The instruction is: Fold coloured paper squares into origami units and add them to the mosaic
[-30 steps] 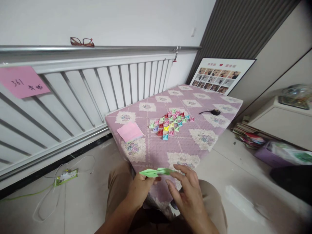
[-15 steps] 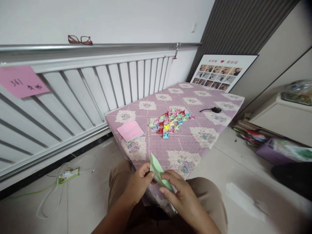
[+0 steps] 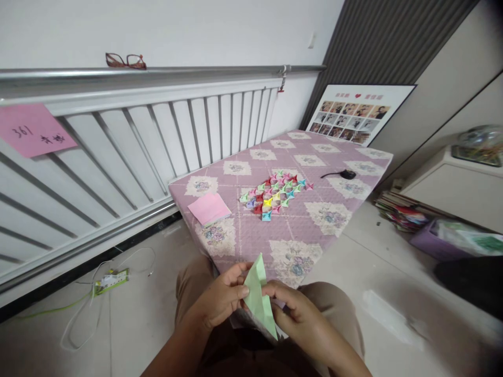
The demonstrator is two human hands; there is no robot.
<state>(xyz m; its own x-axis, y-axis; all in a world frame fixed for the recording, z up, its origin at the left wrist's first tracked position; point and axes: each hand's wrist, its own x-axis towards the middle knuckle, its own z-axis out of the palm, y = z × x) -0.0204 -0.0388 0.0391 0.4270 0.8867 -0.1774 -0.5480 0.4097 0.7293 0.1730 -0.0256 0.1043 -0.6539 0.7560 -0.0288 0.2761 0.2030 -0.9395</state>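
Observation:
A creased sheet of light green paper [image 3: 259,301] is held between both hands, over the near corner of the table. My left hand [image 3: 223,296] pinches its left edge with thumb and fingers. From the right, my right hand [image 3: 291,314] grips the other side, its thumb partly behind the paper. Beyond the hands, several small folded paper pieces [image 3: 268,202] in red, green, blue, pink and yellow sit in slanting rows. A stack of pink square paper [image 3: 209,208] lies at the table's left edge.
The table [image 3: 251,235] has a purple floral cloth. A black object with a cord [image 3: 348,174] lies at its right. Behind stand a white radiator [image 3: 220,125] and a photo board [image 3: 353,112]. A power strip [image 3: 112,281] with cables is on the floor, left.
The green paper has been turned and now shows a broader, more upright face. Both hands have shifted their hold on it, and the right thumb has moved behind it.

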